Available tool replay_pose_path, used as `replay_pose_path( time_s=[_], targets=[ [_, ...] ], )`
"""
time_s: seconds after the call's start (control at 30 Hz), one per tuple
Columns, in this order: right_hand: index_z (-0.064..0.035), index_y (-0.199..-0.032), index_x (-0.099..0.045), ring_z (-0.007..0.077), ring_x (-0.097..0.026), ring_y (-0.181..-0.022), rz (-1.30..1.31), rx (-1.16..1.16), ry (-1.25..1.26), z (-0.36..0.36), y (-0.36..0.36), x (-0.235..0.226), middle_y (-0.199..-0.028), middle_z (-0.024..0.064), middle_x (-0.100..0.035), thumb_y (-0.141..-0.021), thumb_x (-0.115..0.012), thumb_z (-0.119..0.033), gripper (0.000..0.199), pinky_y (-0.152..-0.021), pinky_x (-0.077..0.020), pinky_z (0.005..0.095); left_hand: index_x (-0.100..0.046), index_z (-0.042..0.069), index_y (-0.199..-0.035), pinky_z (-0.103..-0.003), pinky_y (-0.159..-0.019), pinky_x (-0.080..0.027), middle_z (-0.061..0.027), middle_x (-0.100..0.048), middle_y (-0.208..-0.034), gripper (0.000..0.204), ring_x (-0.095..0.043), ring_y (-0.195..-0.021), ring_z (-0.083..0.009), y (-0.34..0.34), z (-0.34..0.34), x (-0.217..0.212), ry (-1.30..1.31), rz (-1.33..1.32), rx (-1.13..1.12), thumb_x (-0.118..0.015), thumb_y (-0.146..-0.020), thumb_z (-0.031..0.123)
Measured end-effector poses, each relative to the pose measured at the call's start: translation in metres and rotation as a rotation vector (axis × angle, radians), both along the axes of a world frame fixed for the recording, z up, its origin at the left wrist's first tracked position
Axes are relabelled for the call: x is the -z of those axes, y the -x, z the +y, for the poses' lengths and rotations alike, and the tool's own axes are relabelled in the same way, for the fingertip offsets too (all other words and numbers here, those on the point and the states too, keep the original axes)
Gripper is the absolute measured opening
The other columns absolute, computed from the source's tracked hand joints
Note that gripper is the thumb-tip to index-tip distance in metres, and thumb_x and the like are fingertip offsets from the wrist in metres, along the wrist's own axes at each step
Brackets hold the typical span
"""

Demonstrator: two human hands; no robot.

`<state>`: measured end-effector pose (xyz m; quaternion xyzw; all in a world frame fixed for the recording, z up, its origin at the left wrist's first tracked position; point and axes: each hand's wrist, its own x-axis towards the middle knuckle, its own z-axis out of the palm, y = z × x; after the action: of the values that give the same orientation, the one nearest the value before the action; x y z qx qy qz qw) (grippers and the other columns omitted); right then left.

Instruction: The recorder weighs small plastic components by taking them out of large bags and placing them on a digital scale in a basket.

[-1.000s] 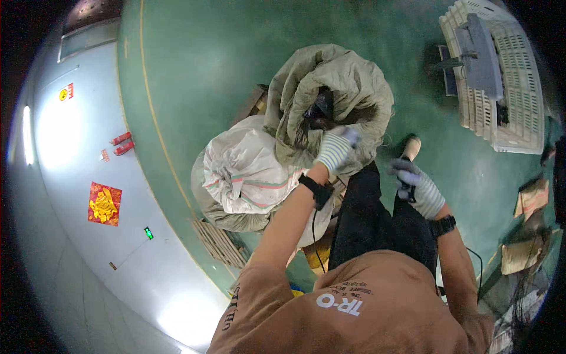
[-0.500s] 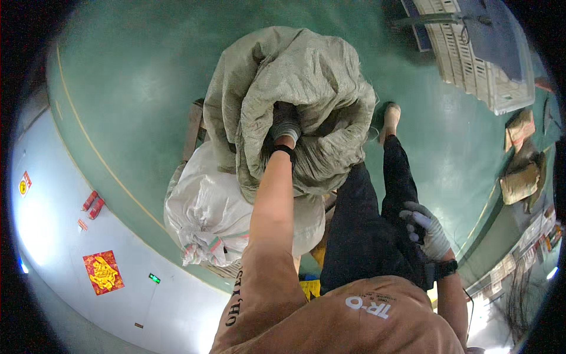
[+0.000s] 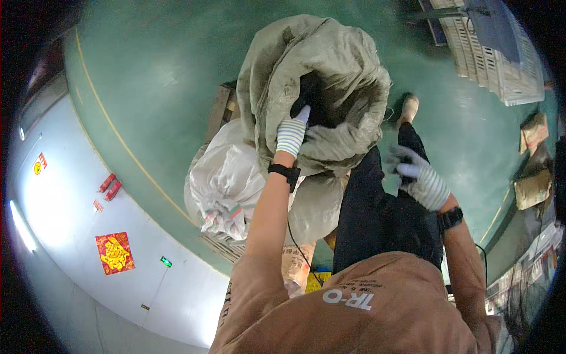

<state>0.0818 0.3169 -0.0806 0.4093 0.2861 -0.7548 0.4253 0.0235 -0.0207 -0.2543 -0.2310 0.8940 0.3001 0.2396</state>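
Observation:
A large grey-green woven sack [image 3: 342, 53] stands in front of me, its rim rolled outward around a dark opening. My left hand [image 3: 292, 133], in a striped white glove, is at the near left of that opening. Its thumb lies against a black thing [image 3: 306, 97] whose kind I cannot make out, and the other fingers are hidden, apparently closed round it. My right hand [image 3: 423, 180], gloved alike, hangs in the air above my right leg. Its fingers are apart, slightly blurred, with nothing in them.
A tied white woven sack [image 3: 221, 177] leans against the near left of the open one, by a wooden pallet [image 3: 221, 109]. White plastic crates [image 3: 489, 65] stand far right, with brown sacks [image 3: 533, 189] below. Red fire extinguishers [image 3: 110, 186] are by the left wall.
My left hand has come partly up out of the sack, and its glove and the black thing now show. My right hand has lifted off my leg. The whole view has shifted.

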Motion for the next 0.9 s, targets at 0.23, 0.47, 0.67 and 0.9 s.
replay_pose_path(
  time_s=[0.23,0.47,0.67,0.9],
  targets=[
    [-0.0072,-0.143,-0.043,0.0158,-0.060,-0.106,0.210,-0.160,-0.077,-0.038,0.044,0.013,-0.126,0.0081,-0.060,-0.093,-0.059,-0.016,0.053,-0.085,-0.0518,0.0295,-0.064,0.009,-0.109,-0.025,-0.057,-0.051,-0.0029,-0.069,-0.091,0.026,-0.065,-0.074,-0.0120,0.006,0.027,-0.148,-1.209,-0.289,-0.609,-0.066,-0.094,0.030],
    [-0.0072,-0.139,-0.048,0.0221,-0.059,-0.119,0.197,0.058,0.373,-0.066,0.057,0.008,-0.133,0.0098,-0.060,-0.094,-0.058,-0.014,0.047,-0.100,-0.0501,0.0380,-0.063,0.012,-0.114,-0.021,-0.064,-0.052,0.0009,-0.068,-0.100,0.027,-0.064,-0.082,-0.0070,-0.017,0.081,-0.206,-1.233,-0.305,-0.719,-0.063,-0.097,0.033],
    [-0.0081,-0.137,-0.052,0.0219,-0.060,-0.117,0.184,0.085,0.541,-0.061,0.055,0.006,-0.132,0.0075,-0.061,-0.094,-0.061,-0.023,0.047,-0.100,-0.0500,0.0418,-0.050,0.004,-0.136,-0.022,-0.074,-0.054,-0.0073,-0.064,-0.117,0.043,-0.065,-0.090,-0.0131,-0.021,0.082,-0.237,-1.065,-0.274,-0.386,-0.060,-0.096,0.017],
    [-0.0046,-0.141,-0.047,0.0241,-0.056,-0.122,0.231,0.111,0.573,-0.064,0.054,-0.004,-0.132,0.0112,-0.058,-0.098,-0.054,-0.023,0.047,-0.104,-0.0470,0.0447,-0.054,0.002,-0.131,-0.028,-0.084,-0.056,-0.0098,-0.065,-0.115,0.037,-0.065,-0.098,-0.0164,-0.021,0.085,-0.238,-1.053,-0.109,-0.454,-0.058,-0.094,0.004]
  ],
)
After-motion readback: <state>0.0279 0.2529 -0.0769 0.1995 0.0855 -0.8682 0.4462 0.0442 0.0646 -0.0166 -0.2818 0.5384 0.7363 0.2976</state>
